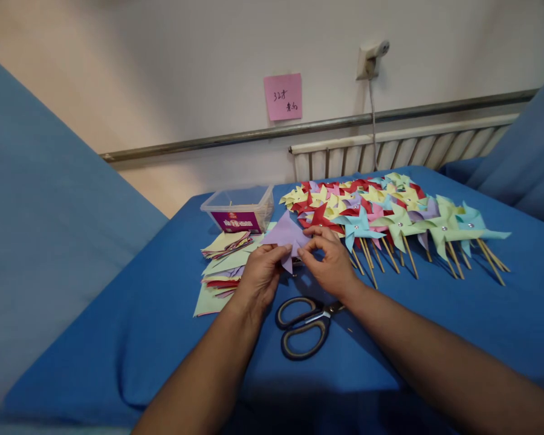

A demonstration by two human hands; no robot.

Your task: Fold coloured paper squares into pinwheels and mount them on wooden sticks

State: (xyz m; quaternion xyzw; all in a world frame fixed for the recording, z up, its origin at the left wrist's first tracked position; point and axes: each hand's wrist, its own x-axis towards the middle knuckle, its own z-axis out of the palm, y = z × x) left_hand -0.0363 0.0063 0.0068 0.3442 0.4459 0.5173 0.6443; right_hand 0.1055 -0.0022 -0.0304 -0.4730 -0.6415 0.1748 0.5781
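Blue cloth (140, 314) covered the surface, which stood against a pale wall (199, 72) with a pipe (236, 139), a radiator (367, 158) and a pink note (283, 96) on it. Near the middle, raised between two bare hands, was the paper (284, 231) — plain light purple, thin and matt, with one broad point turned up and away, another toward the left and a narrower one hanging down between the fingers. Its lower part was split into flaps, and one seemed bent inward.

Left hand (263, 272) came up from below, thumb on top, its fingertips clamped on the paper's lower left. Right hand (330, 261) reached in from the other side, wrist slightly bent, thumb and forefinger pinched together on the right edge. Both forearms slanted inward — nearly meeting at the paper. Below lay the scissors (316, 316), their loops toward the left. Stacked sheets (224, 266) and a clear tub (236, 219) were to the left, many coloured pinwheels (358, 225) to the right.
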